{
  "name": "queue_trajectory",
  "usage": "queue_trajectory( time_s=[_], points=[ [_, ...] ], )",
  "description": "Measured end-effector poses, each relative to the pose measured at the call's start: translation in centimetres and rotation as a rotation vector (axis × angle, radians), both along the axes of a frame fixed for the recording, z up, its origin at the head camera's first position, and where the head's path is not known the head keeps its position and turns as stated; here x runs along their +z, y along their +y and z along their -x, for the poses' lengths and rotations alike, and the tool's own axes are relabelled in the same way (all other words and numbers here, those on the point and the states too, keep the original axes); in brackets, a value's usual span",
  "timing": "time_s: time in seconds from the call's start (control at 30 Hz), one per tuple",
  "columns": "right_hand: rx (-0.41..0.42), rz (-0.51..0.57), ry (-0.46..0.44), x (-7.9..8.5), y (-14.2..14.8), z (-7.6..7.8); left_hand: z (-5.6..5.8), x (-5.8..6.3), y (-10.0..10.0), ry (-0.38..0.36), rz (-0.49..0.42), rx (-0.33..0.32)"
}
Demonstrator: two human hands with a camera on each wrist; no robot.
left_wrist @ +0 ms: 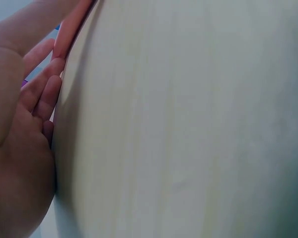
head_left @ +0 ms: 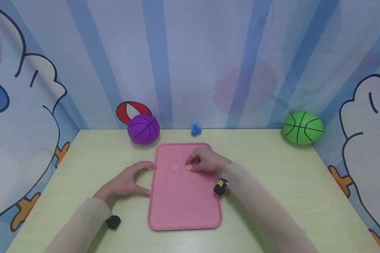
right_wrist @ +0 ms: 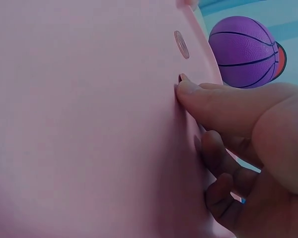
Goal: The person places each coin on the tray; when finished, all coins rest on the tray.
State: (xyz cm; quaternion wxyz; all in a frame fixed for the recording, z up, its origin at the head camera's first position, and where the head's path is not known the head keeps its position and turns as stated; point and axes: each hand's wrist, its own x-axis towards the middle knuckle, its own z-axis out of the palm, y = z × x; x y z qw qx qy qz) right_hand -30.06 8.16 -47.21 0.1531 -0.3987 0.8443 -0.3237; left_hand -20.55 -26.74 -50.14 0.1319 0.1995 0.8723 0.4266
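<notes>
A pink tray [head_left: 185, 207] lies on the table in the head view. My left hand [head_left: 124, 182] touches its left rim, thumb and fingers spread apart. In the left wrist view the same hand [left_wrist: 20, 168] rests beside the pink rim, holding nothing. Over the tray's upper right part, my right hand [head_left: 208, 160] pinches a small copper-coloured coin [head_left: 189, 167] between thumb and fingers. The right wrist view shows only that coin's edge [right_wrist: 183, 77] past the thumb. To its left, a second coin [head_left: 175, 168] lies flat on the tray.
A purple ball [head_left: 143, 129] sits behind the tray's left corner and a green ball [head_left: 303, 128] at the back right. Between them a small blue object [head_left: 196, 130] lies close to the striped back wall [head_left: 193, 70]. The pale table [head_left: 256, 154] surrounds the tray.
</notes>
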Motion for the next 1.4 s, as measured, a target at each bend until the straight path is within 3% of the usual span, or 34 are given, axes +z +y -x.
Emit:
queue_trajectory(
  time_s=[0.27, 0.77, 1.4],
  points=[
    [-0.052, -0.026, -0.032, -0.1, -0.6, 0.0, 0.0, 0.1, 0.0, 0.005, -0.007, -0.001],
    [-0.068, -0.058, 0.028, 0.0, -1.1, -0.2, 0.0, 0.1, -0.1, 0.007, -0.006, -0.004],
    [-0.060, -0.043, -0.041, 0.0, -0.9, 0.1, 0.1, -0.1, -0.1, 0.012, -0.016, -0.012]
  ],
)
